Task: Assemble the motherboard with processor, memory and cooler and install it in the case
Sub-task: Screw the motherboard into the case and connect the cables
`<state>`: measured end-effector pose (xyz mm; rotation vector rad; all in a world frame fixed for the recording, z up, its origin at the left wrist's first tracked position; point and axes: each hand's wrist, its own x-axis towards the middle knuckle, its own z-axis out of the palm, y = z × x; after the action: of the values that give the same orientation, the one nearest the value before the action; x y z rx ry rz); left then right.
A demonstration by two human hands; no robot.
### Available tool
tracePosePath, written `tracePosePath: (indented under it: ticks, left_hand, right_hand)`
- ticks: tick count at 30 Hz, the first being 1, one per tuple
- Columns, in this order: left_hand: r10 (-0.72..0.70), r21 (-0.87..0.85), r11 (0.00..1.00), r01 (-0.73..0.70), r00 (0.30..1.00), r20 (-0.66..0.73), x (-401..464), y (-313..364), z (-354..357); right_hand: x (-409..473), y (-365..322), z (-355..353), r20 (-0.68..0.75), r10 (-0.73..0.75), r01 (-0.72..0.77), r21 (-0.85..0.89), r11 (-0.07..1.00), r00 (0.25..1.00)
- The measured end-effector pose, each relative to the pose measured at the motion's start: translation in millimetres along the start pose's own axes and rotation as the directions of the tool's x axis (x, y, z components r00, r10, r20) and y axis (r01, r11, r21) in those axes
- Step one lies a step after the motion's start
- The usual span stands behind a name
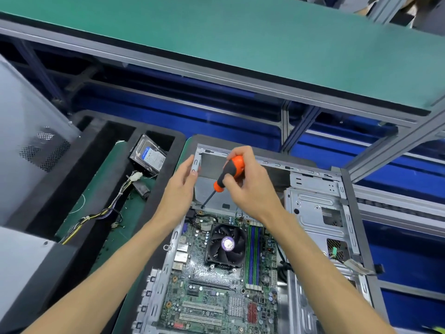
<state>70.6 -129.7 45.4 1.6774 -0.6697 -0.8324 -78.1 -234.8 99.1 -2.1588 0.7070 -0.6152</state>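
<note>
Your right hand (250,186) grips the orange-and-black screwdriver (225,175), tip at the green motherboard's (212,292) far corner inside the grey metal case (317,213); any screw is indiscernible. Your left hand (179,189), fingers straight, touches the case rim.

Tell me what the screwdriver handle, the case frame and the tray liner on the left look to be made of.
Screwdriver handle: likely plastic with rubbery grip, orange and black, matte.
Case frame: bare sheet metal, probably steel; grey sheen, stamped slots and holes.
Tray liner: looks like black foam; dull, thick, soft-edged walls.
</note>
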Motion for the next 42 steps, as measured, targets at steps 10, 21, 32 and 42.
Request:
tracePosePath:
  ticks: [10,21,32,42]
  left_hand:
    - [0.030,-0.042,0.999,-0.031,0.999,-0.015,-2.0,0.8,-2.2]
    - [0.024,-0.031,0.999,-0.025,0.999,-0.021,-2.5,0.6,-2.6]
    - [0.071,0.120,0.991,-0.067,0.997,-0.030,-3.7,6.7,-6.5]
    - [0.446,0.693,0.529,-0.490,0.855,0.265,-18.5,80.5,-23.4]
  right_hand:
    - [-1.1,5.0,13.2,0.056,-0.043,0.046,-0.069,0.997,0.998]
    - [-1.0,7.8,18.4,0.081,-0.040,0.047,-0.087,0.995,0.996]
    - [-0.1,-2.5,22.5,0.137,-0.151,0.169,-0.127,0.977,0.979]
    - [4.9,0.9,36.0,0.072,-0.039,0.035,0.054,0.998,0.997]
